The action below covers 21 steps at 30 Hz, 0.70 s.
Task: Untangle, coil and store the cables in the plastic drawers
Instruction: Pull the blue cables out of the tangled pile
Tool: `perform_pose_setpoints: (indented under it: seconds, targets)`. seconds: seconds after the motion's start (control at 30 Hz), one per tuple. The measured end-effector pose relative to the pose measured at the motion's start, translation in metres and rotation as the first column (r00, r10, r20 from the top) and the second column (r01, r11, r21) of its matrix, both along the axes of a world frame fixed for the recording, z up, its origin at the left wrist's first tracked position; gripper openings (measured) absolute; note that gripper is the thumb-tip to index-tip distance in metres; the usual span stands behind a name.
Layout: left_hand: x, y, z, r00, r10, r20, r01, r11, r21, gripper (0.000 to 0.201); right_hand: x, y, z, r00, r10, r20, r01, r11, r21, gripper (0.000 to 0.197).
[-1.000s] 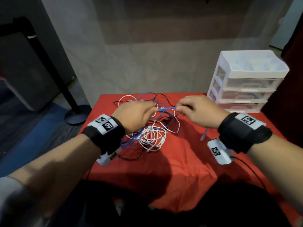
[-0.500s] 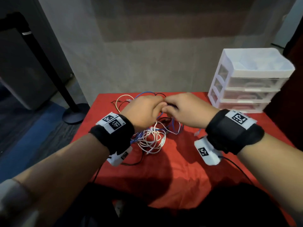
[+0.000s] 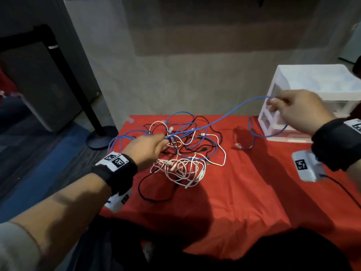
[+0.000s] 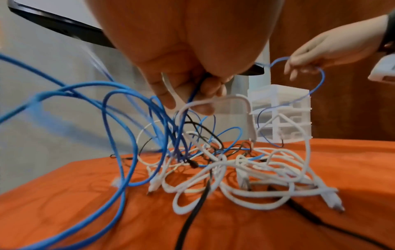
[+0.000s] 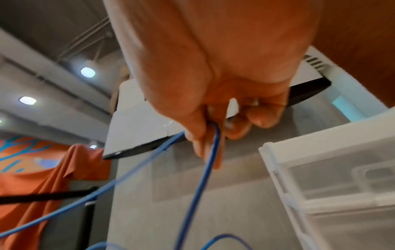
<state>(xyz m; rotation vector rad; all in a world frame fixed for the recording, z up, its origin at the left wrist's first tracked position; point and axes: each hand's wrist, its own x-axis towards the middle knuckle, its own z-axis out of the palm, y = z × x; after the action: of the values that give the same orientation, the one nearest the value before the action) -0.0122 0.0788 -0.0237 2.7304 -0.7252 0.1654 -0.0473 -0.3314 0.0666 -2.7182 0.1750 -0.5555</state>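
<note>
Pinching the blue cable (image 3: 230, 112) in my right hand (image 3: 295, 112), I draw it rightward while my left hand (image 3: 148, 149) grips the tangle (image 3: 183, 153), anchoring it on the desk (image 3: 244, 192).

Red cloth (image 3: 244, 192) matt, creased; drawers (image 3: 320, 89) translucent plastic, smooth

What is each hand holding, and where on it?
Right hand pinches the blue cable mid-length, its plug end hanging below. Left hand grips blue, white and black strands at the tangle.
</note>
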Motion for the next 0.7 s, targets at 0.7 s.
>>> perform_pose_setpoints:
  seconds: [0.7]
  targets:
    - [0.0, -0.018, 0.015, 0.991, -0.123, 0.056, 0.119, 0.991, 0.067, 0.027, -0.001, 0.081, -0.031, 0.949, 0.292, -0.124, -0.305, 0.947, -0.104, 0.02]
